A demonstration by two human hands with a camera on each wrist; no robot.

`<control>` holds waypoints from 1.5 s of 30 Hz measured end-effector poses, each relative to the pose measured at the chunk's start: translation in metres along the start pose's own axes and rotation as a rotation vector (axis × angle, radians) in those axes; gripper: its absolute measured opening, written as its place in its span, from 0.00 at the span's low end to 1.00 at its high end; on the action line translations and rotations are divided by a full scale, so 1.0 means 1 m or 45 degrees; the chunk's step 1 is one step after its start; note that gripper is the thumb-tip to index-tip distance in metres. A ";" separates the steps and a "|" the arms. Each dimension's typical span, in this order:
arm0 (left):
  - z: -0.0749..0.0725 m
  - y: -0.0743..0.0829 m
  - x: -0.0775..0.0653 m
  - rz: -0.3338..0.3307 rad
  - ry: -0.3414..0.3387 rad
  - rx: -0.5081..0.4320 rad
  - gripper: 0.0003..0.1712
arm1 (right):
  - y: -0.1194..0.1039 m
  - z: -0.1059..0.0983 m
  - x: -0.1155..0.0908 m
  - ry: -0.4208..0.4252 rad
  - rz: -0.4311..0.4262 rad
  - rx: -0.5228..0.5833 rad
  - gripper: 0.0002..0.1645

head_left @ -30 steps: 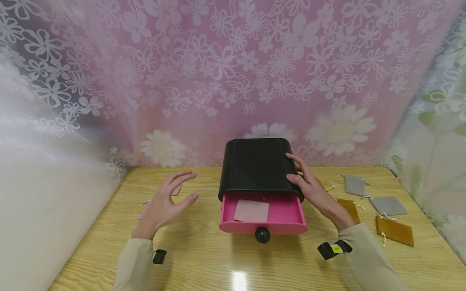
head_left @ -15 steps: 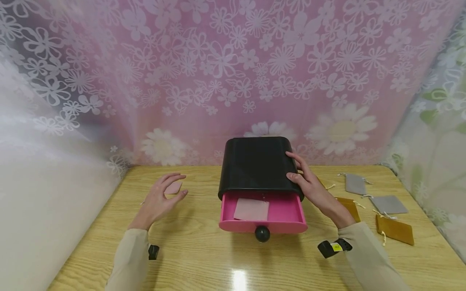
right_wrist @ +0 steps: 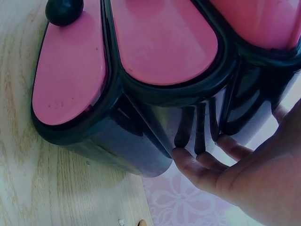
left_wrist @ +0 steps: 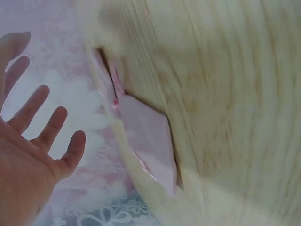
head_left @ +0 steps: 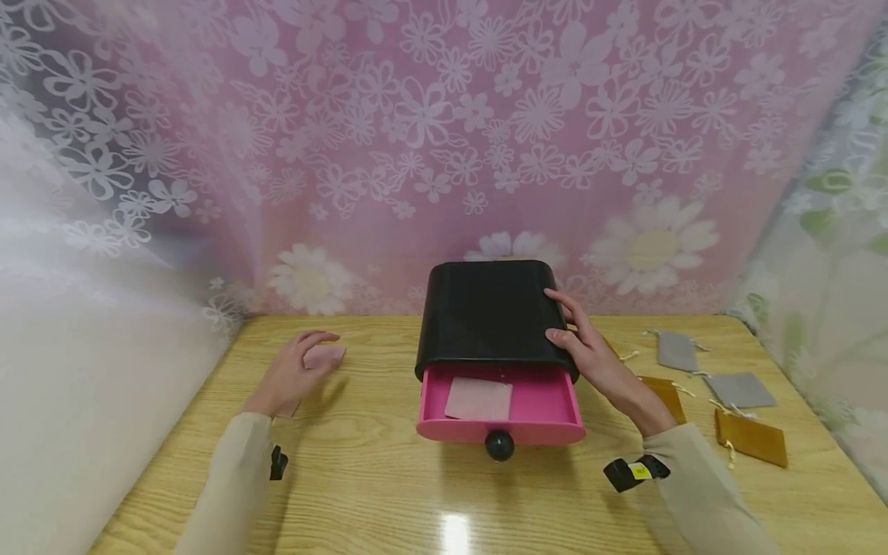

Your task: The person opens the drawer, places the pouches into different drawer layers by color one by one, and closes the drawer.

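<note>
My right hand [head_left: 600,370] steadies a black drawer unit [head_left: 492,312] from its right side. In the right wrist view its fingertips [right_wrist: 181,155] touch the glossy side wall. The top pink drawer [head_left: 544,397] is pulled out, with a flat pale pink pouch [head_left: 479,398] lying in it. At the left, my left hand [head_left: 284,378] is over the table near pink drawstring pouches. One pink pouch [head_left: 324,355] shows beyond the thumb and another [head_left: 287,409] under the wrist. The left wrist view has the hand's fingers spread, apart from a pink pouch [left_wrist: 148,134].
Grey drawstring pouches [head_left: 741,390] and mustard ones [head_left: 751,437] lie on the wooden table [head_left: 375,493] to the right. A round black knob [head_left: 499,445] juts from the drawer front. Floral curtains [head_left: 444,154] stand behind and at both sides.
My left hand has moved left and down from beside the drawer unit to the pink pouches. The right hand stays on the unit, and the drawer remains pulled out.
</note>
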State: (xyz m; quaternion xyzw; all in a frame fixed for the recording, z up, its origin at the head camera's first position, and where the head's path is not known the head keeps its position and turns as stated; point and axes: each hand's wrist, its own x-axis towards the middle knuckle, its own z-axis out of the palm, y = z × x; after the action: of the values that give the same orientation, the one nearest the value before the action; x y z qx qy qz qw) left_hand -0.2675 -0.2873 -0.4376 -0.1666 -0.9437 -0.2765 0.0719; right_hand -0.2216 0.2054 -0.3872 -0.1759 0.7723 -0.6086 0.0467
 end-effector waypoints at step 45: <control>0.007 -0.026 0.014 -0.324 -0.289 0.206 0.21 | 0.000 0.000 -0.001 0.001 -0.015 -0.009 0.38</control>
State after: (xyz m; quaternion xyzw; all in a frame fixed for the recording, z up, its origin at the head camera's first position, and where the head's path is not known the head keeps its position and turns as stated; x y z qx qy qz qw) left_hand -0.2896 -0.3001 -0.4529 -0.0699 -0.9784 -0.1860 -0.0576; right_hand -0.2208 0.2055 -0.3869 -0.1804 0.7735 -0.6061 0.0420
